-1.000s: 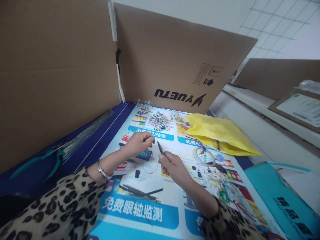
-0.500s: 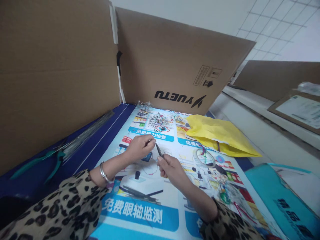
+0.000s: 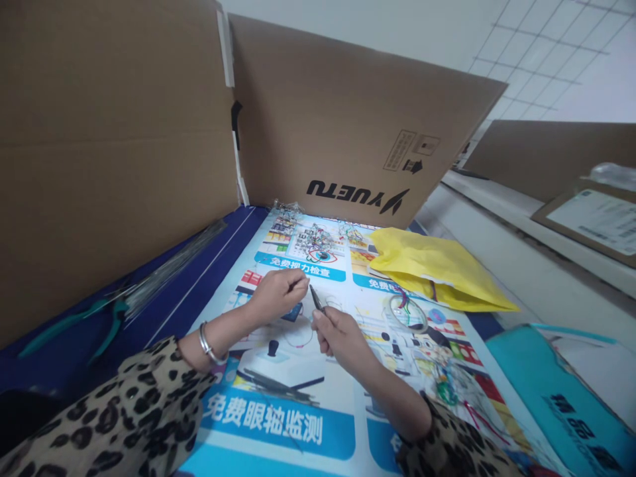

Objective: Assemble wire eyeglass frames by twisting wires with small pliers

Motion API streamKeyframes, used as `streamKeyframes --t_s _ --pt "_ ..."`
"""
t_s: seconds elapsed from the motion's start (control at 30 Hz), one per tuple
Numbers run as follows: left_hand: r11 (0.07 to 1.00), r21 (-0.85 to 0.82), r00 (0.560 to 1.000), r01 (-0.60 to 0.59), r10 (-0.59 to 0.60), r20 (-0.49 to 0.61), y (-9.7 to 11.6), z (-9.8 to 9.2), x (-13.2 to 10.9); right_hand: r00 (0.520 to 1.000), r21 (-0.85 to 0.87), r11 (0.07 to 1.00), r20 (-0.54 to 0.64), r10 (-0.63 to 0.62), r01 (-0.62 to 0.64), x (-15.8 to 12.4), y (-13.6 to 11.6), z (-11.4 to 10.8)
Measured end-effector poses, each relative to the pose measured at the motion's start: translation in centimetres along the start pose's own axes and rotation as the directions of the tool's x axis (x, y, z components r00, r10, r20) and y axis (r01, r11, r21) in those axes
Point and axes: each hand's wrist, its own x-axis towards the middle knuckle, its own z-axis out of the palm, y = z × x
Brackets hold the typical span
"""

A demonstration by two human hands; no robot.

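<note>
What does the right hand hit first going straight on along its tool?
Likely the left hand, at its fingertips: the dark pointed tool in the right hand ends right beside them. Depth is unclear, so it might just graze past.

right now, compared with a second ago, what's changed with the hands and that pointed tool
The left hand has shifted slightly toward the person and rightward, and the tip of the dark pointed tool now sits closer to its fingertips. The right hand still grips the tool. The yellow bag and teal-handled pliers stayed put.
</note>
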Motion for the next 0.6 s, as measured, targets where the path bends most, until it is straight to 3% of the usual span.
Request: streamKeyframes --t_s 0.2,0.6 --pt "1.0 -0.025 0.999 0.009 -0.008 0.047 0.0 0.22 -0.03 1.0 -0.009 1.0 -0.016 -0.012 0.011 0.0 -0.01 0.01" --pt "0.993 -0.077 0.996 0.085 -0.086 -0.005 0.24 0.78 -0.3 1.0 0.041 0.999 -0.029 0.011 -0.009 -0.03 0.06 0.12"
